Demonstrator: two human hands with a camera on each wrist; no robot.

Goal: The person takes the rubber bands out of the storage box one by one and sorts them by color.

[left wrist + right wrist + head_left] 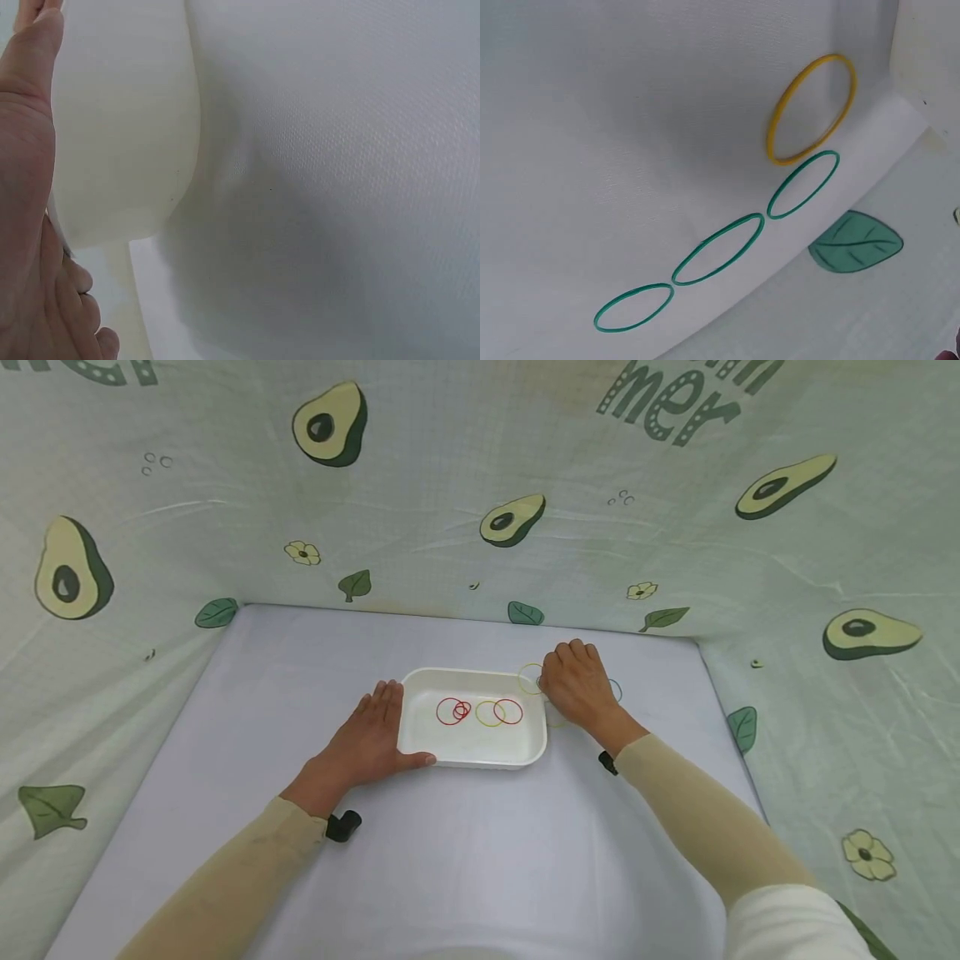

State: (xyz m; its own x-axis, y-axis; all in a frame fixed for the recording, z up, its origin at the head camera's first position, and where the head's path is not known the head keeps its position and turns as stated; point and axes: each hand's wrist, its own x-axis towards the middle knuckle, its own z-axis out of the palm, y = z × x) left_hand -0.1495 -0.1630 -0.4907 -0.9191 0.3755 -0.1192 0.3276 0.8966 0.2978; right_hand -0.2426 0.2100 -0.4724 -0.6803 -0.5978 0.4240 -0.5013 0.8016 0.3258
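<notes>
A shallow white tray point(480, 752) lies on the cloth-covered table, holding red rubber bands point(437, 712) and a yellow one point(476, 714). My left hand point(371, 739) rests against its left end, fingers straight along the side and thumb on the front rim. Over the tray's right rim, my right hand point(577, 685), with curled fingers, pinches a yellow rubber band point(519, 678). In the right wrist view only a sliver of fingertip shows. Beneath that hand, another yellow band point(774, 124) and three green rubber bands point(716, 250) lie on the table.
White cloth point(480, 843) covers the table. Behind it and along both sides hangs a pale curtain point(420, 485) printed with avocados and leaves. The tray's side wall point(127, 135) fills the upper left of the left wrist view.
</notes>
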